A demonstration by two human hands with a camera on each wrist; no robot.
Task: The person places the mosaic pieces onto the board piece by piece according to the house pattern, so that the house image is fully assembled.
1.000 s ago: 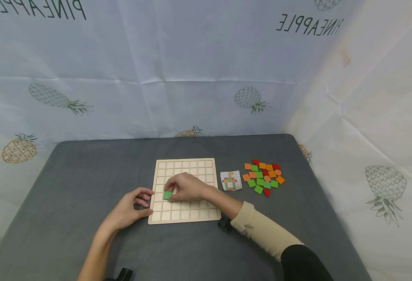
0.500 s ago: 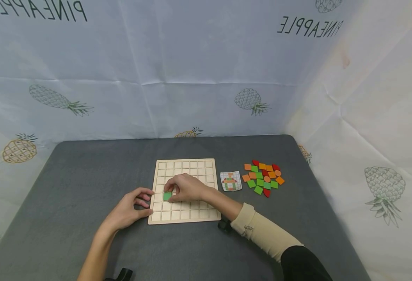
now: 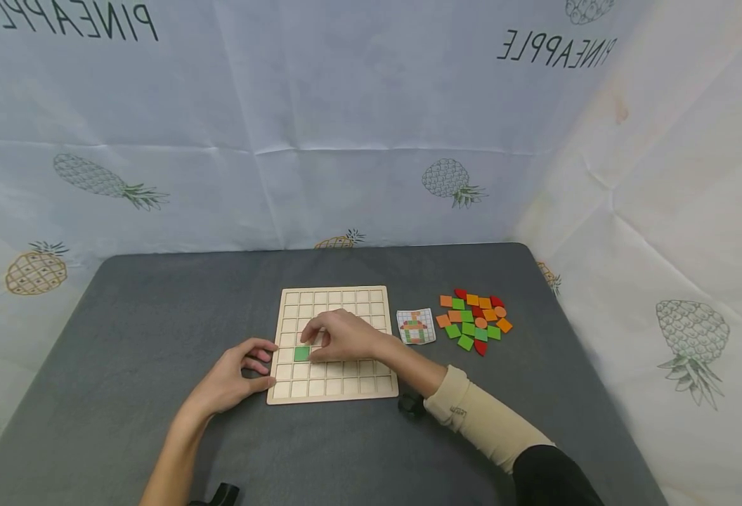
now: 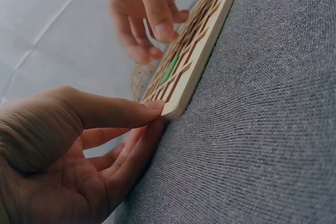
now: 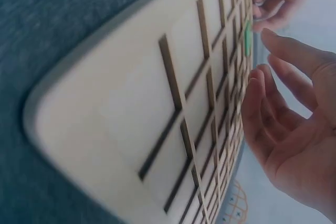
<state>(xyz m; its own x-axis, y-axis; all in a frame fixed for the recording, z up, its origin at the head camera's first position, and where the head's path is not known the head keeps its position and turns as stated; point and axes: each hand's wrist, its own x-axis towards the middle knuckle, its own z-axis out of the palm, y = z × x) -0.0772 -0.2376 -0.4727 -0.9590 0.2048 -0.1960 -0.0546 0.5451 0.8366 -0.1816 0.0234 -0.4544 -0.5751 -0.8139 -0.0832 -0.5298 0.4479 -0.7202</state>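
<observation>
A pale wooden grid board [image 3: 352, 391] lies on the dark table. One green square tile [image 3: 301, 353] sits in a cell near its left side, and in the left wrist view that green tile [image 4: 169, 70] lies down between the ridges. My left hand [image 3: 235, 376] holds the board's left edge; the left wrist view has the thumb on top of the near corner and a finger against its side. Just right of the tile hovers my right hand [image 3: 346, 336], thumb and fingers apart with nothing between them. In the right wrist view the right hand [image 5: 299, 129] is above the ridges.
A small printed pattern card [image 3: 417, 326] lies right of the board. Beyond it is a loose spread of several green, orange and red tiles [image 3: 468, 328]. A pineapple-print curtain [image 3: 346, 140] hangs behind the grey table [image 3: 175, 302]. A black object [image 3: 412, 404] is under my right forearm.
My right fingers have come off the green tile and moved slightly to the right, leaving it in its cell. The left hand has stayed at the board's edge.
</observation>
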